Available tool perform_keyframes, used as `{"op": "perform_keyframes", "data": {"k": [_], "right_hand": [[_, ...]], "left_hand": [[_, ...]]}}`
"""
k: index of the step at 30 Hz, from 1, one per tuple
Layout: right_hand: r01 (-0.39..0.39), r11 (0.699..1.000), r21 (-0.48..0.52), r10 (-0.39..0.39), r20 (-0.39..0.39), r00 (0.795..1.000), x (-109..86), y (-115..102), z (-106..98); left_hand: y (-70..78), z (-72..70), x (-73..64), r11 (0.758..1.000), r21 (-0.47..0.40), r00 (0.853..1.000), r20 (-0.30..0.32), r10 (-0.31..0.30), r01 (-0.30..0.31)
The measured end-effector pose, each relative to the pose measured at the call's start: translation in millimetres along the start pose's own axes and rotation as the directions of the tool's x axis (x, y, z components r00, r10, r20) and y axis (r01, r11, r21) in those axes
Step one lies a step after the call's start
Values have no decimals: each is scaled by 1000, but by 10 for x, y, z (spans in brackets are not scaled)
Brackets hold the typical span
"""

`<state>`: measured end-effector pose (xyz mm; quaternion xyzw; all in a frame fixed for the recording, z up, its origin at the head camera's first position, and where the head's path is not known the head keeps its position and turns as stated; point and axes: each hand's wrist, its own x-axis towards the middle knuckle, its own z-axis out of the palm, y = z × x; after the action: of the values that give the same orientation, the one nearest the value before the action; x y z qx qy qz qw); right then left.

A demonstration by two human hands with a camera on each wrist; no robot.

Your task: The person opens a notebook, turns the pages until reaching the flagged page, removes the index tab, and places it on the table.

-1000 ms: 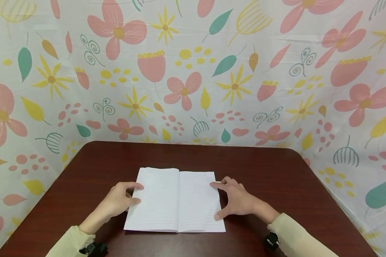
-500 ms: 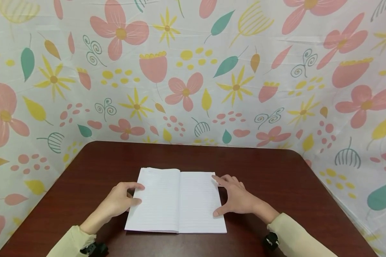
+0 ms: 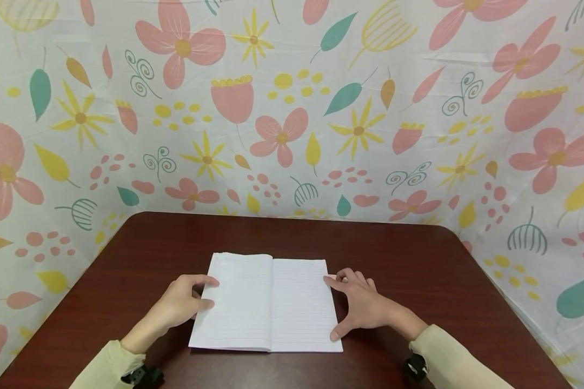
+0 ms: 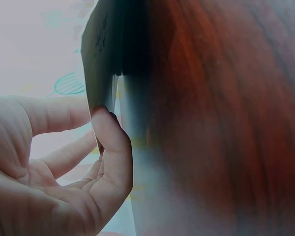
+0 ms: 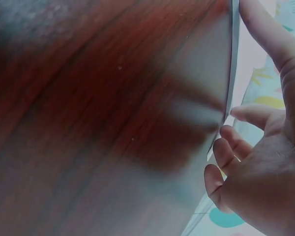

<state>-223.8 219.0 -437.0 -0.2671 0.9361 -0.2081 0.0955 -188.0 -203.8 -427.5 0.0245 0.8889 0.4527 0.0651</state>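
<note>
An open notebook (image 3: 238, 302) with lined white pages lies on the dark wooden table. At its left edge my left hand (image 3: 179, 302) grips the pages, thumb and index finger on top. The left wrist view shows fingers (image 4: 113, 147) of that hand curled round the notebook's edge (image 4: 96, 64). My right hand (image 3: 365, 302) is spread at the right edge, its thumb near the lower corner and its index finger higher up. In the right wrist view, the thumb and index finger touch the page side (image 5: 243, 64), while the other fingers (image 5: 225, 155) bend loosely beside the edge.
The dark brown table (image 3: 292, 235) extends round the notebook and has rounded far corners. A cloth (image 3: 282, 178) printed with flowers and leaves hangs behind and along both sides. Black wrist devices (image 3: 415, 367) sit below both sleeves.
The right index finger has gone up to the notebook's upper right corner and come back down. The right thumb has shifted to the lower edge. My left hand keeps its grip.
</note>
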Motion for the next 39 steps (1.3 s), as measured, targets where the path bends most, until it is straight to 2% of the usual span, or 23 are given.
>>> {"op": "perform_keyframes", "data": {"k": [7,15,18,21,24,27,32,36,39], "right_hand": [[2,1000,-2,-2,-30,1000,-5,-30,17],[-80,995,54,84,-93,992,31,-60,82],[-61,993,105,71,-100,992,21,-62,76],[12,981,195,10,-111,994,14,-55,57],[82,941,329,-42,-128,991,14,-70,22],[127,880,457,-78,-124,989,6,-122,-18],[84,775,627,-70,-46,996,-65,-222,-91],[61,691,720,-76,-12,997,-101,-306,-139],[75,653,754,-100,-13,995,-88,-364,-156]], "left_hand": [[-3,2,3,1000,10,1000,3,-16,16],[8,5,-4,1000,11,1000,0,-19,19],[16,5,-8,1000,6,1000,-3,-14,14],[19,3,-8,1000,2,1000,-5,-7,7],[14,0,-2,1000,-2,1000,-3,-5,5],[7,-3,-1,1000,-1,1000,-4,-6,6],[1,4,-6,1000,1,1000,-4,-10,10],[12,7,-14,1000,0,1000,-6,-10,10],[21,10,-17,1000,2,1000,-8,-11,11]]}}
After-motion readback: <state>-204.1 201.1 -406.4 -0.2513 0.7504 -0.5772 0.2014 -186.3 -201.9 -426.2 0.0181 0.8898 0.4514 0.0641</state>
